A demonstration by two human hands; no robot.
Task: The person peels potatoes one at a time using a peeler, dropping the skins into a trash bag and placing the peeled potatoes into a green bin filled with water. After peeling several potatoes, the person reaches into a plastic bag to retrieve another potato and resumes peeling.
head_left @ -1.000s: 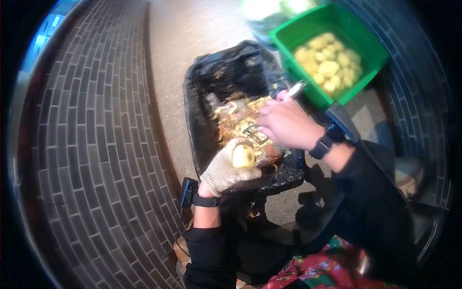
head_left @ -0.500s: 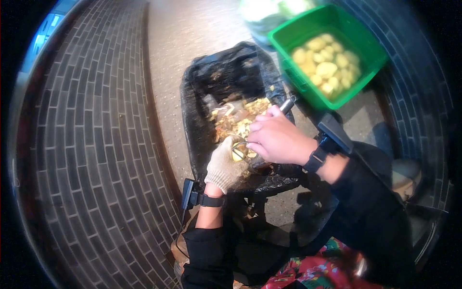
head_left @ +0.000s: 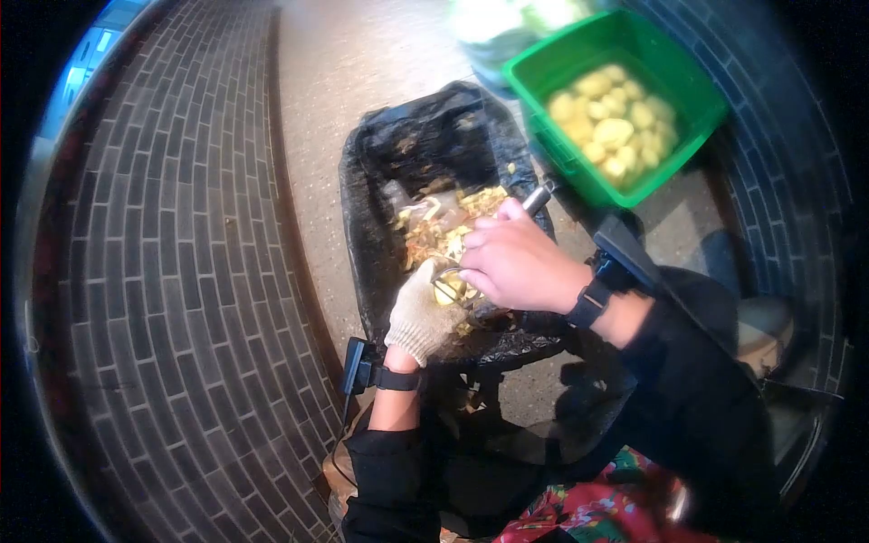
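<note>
My left hand (head_left: pixel 422 312), in a cream knitted glove, is closed around a potato (head_left: pixel 444 293) with pale yellow flesh, mostly hidden by the fingers. My right hand (head_left: pixel 518 261) is bare and wrapped round a peeler (head_left: pixel 539 196). The dark handle with its silvery end sticks out beyond the knuckles, and the thin metal head lies against the potato. Both hands are over a bin lined with a black plastic bag (head_left: pixel 359 235). Yellow and brown peelings (head_left: pixel 436 237) lie inside it.
A green tub (head_left: pixel 579 174) with many peeled potatoes (head_left: pixel 614 133) stands at the upper right. Behind it is a blurred, pale bagged item (head_left: pixel 493 36). A tiled wall (head_left: pixel 181 271) runs along the left. Red floral cloth (head_left: pixel 588 511) covers my lap.
My right hand has shifted slightly, and the peeler's head has moved a little over the potato. My left hand stays nearly in place.
</note>
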